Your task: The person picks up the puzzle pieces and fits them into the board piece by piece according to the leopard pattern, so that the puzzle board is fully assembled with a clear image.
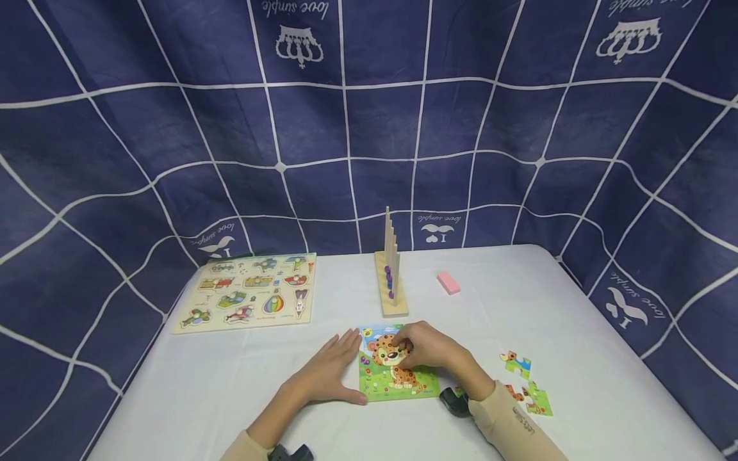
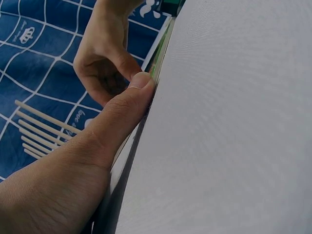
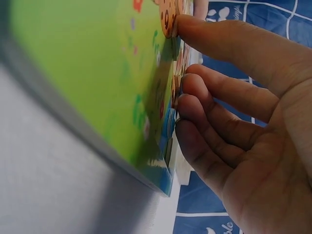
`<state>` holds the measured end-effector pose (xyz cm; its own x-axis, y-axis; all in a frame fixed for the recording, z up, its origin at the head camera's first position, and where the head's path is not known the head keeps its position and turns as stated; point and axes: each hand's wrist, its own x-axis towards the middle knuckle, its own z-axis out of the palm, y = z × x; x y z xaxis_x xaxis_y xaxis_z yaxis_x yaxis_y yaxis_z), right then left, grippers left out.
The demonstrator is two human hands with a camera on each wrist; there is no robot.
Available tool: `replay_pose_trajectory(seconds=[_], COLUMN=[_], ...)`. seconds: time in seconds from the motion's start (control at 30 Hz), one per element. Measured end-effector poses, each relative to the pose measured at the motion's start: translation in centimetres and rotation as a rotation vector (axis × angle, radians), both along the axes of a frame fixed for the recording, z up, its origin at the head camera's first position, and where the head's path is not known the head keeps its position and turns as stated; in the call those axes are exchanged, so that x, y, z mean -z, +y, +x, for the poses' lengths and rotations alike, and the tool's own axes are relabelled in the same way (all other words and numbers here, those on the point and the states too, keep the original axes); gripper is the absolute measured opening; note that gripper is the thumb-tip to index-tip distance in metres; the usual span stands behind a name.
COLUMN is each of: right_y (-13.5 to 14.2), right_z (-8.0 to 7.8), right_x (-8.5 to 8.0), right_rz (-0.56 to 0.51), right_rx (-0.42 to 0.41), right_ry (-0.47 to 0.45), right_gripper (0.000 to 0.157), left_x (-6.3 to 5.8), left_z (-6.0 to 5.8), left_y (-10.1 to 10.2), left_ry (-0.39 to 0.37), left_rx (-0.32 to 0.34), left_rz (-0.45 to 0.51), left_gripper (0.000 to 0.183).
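Note:
A square jigsaw puzzle [image 1: 377, 382] with a cartoon leopard on green lies on the white table. My left hand [image 1: 330, 371] rests along its left side, fingers extended, the thumb at the near left corner. Over the puzzle's upper right part, my right hand [image 1: 431, 346] has its fingers bent down and pinches a puzzle piece [image 3: 175, 48] between thumb and fingertips. Raised edges of pieces show under those fingertips in the right wrist view. The hand covers much of that area in the head view. Loose puzzle pieces [image 1: 536, 400] lie right of the right forearm.
Behind the puzzle stands a wooden base with upright pegs [image 1: 394, 307] and small purple and blue beads. A pink block [image 1: 448, 283] lies to its right. At the back left is a vehicle picture board [image 1: 254, 291]. A blue checked curtain [image 1: 380, 121] surrounds the table.

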<state>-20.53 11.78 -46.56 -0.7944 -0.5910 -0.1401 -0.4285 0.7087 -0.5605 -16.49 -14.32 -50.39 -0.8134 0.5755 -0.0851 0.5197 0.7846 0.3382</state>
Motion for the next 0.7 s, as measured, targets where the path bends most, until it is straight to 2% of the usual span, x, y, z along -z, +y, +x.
replay_pose_trajectory(seconds=[0.5, 0.7], right_y=[0.75, 0.78], right_z=[-0.05, -0.07], right_x=[0.08, -0.15], right_rz=[-0.044, -0.061], right_rx=[-0.027, -0.051], right_ry=[-0.036, -0.015], right_gripper=[0.044, 0.043], left_x=[0.37, 0.14], left_z=[0.07, -0.02], left_y=[0.11, 0.05], left_ry=[0.025, 0.021], left_rx=[0.012, 0.008], left_rz=[0.018, 0.024], left_gripper=[0.127, 0.127])
